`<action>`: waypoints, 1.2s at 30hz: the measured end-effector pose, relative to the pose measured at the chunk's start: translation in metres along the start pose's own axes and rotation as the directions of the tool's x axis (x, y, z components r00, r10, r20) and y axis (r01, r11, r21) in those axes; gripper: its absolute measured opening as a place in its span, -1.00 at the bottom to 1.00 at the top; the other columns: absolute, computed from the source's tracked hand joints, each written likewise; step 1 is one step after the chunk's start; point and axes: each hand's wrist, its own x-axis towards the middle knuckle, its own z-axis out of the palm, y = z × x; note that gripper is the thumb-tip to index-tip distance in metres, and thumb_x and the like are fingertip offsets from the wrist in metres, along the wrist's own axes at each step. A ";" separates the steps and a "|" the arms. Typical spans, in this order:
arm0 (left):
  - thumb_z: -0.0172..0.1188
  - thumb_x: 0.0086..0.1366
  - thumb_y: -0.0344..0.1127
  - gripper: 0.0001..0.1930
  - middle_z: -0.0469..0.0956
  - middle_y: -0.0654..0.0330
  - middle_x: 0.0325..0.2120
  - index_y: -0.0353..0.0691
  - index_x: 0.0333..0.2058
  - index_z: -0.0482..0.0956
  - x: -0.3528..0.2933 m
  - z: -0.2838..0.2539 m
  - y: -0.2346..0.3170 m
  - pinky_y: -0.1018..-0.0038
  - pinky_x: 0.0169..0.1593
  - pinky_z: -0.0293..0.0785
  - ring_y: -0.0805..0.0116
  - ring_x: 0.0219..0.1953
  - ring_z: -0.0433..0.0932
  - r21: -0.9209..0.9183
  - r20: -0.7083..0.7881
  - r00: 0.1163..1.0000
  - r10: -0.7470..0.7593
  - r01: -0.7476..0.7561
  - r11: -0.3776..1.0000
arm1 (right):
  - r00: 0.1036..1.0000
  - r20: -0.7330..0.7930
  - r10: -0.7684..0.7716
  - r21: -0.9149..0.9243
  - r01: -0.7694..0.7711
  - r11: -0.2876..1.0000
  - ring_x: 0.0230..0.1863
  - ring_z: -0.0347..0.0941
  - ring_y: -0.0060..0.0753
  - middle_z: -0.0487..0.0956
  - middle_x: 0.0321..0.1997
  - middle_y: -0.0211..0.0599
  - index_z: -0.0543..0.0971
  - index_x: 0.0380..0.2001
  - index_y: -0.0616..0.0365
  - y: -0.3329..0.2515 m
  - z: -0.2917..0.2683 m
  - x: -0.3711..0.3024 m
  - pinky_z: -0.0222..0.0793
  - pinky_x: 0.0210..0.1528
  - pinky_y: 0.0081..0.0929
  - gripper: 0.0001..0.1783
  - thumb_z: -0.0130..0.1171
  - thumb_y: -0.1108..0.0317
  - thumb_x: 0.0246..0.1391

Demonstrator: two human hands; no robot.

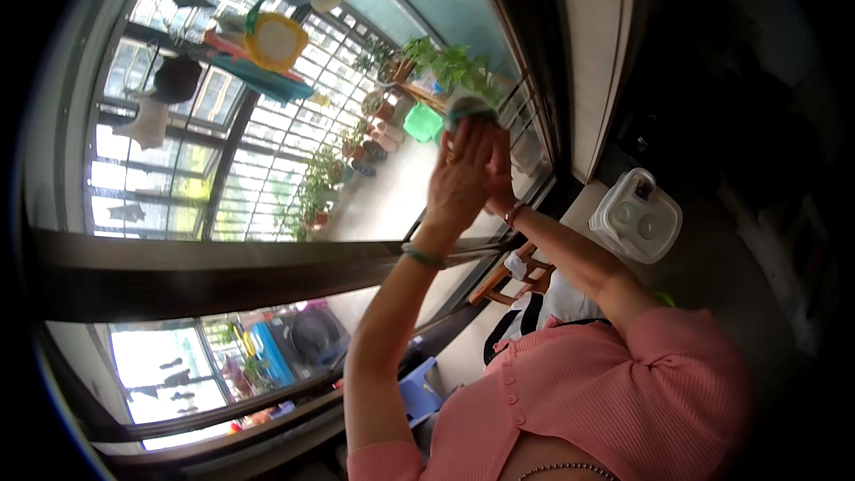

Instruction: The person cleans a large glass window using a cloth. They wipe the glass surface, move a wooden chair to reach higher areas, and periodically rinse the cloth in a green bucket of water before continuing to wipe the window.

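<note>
A grey-green cloth (470,110), slightly blurred, is bunched against the large glass pane ahead of me. My left hand (459,174) reaches up with its fingers together, their tips at the lower edge of the cloth. Tucked close behind it, my right hand (500,174) is partly covered by the left and also meets the cloth. Both arms are raised. A green bangle (424,256) circles my left wrist, and a reddish bracelet (513,212) is on the right one. How the fingers grip under the cloth is hidden.
Dark brown framing (196,278) borders the glass. Through it show hanging laundry (276,41), potted plants (459,67) and a green basin (423,123). On my right stands a white plastic container (637,218), near a wooden stool (499,283). A blue object (417,396) lies low down.
</note>
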 end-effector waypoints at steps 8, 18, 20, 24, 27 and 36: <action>0.32 0.08 -0.31 -0.33 0.30 -0.08 0.17 -0.29 0.18 0.30 -0.010 -0.192 -0.057 0.09 0.30 0.18 -0.09 0.25 0.25 0.269 -0.636 0.748 0.189 -0.015 0.963 | 0.799 -0.214 -0.563 0.182 0.598 0.780 0.09 0.35 0.01 0.40 0.11 -0.17 0.46 0.07 0.04 -0.171 0.062 0.155 0.32 0.10 -0.18 -0.43 0.32 0.33 -0.09; 0.37 0.05 0.02 -0.01 0.12 0.00 0.33 -0.22 0.36 0.05 -0.065 -0.058 -0.001 -0.07 0.39 -0.09 -0.12 0.38 0.01 -0.138 -0.277 0.927 -0.252 0.221 0.966 | 0.992 0.004 -0.127 0.630 0.096 0.771 0.06 0.32 -0.03 0.40 0.01 -0.17 0.47 -0.01 0.08 -0.065 0.046 0.013 0.27 0.08 -0.16 -0.50 0.38 0.30 -0.05; 0.28 0.17 -0.04 -0.13 0.12 0.03 0.34 -0.19 0.36 0.06 -0.095 0.015 0.014 -0.05 0.40 -0.15 -0.02 0.41 -0.02 -0.152 -0.029 0.958 -0.287 0.279 0.948 | 0.965 0.187 -0.183 -0.157 0.213 0.964 0.01 0.29 0.08 0.35 0.00 -0.05 0.38 -0.04 0.20 -0.015 0.015 -0.060 0.29 0.06 -0.12 -0.53 0.28 0.38 -0.04; 0.28 0.18 -0.04 -0.03 -0.03 -0.03 0.38 -0.28 0.39 -0.10 -0.126 0.095 0.042 0.01 0.42 -0.17 -0.05 0.44 -0.13 -0.278 0.152 0.936 -0.317 0.348 0.895 | 0.964 0.248 0.093 -0.069 -0.078 0.995 0.06 0.27 0.10 0.34 0.05 -0.03 0.45 -0.11 0.16 0.031 0.000 -0.141 0.27 0.11 -0.12 -0.58 0.28 0.38 -0.09; 0.26 0.18 -0.10 -0.05 -0.05 -0.08 0.39 -0.32 0.38 -0.11 -0.127 0.072 0.025 0.03 0.42 -0.16 -0.10 0.44 -0.17 -0.195 0.064 0.954 -0.294 0.301 0.934 | 0.972 0.233 -0.004 -0.031 0.012 0.999 0.08 0.28 0.06 0.35 0.09 -0.07 0.48 -0.13 0.12 0.004 0.007 -0.114 0.26 0.14 -0.14 -0.60 0.28 0.32 -0.09; -0.01 0.30 0.30 -0.07 -0.16 -0.19 0.40 -0.28 0.38 -0.07 -0.057 -0.097 -0.047 -0.08 0.41 -0.25 -0.29 0.42 -0.28 -0.138 -0.718 0.638 -0.279 0.262 0.955 | 0.762 -0.096 -0.641 0.058 0.647 0.760 0.11 0.24 -0.18 0.35 0.10 -0.53 0.55 -0.08 -0.42 -0.144 0.083 0.099 0.27 0.15 -0.27 -0.55 0.32 0.18 -0.13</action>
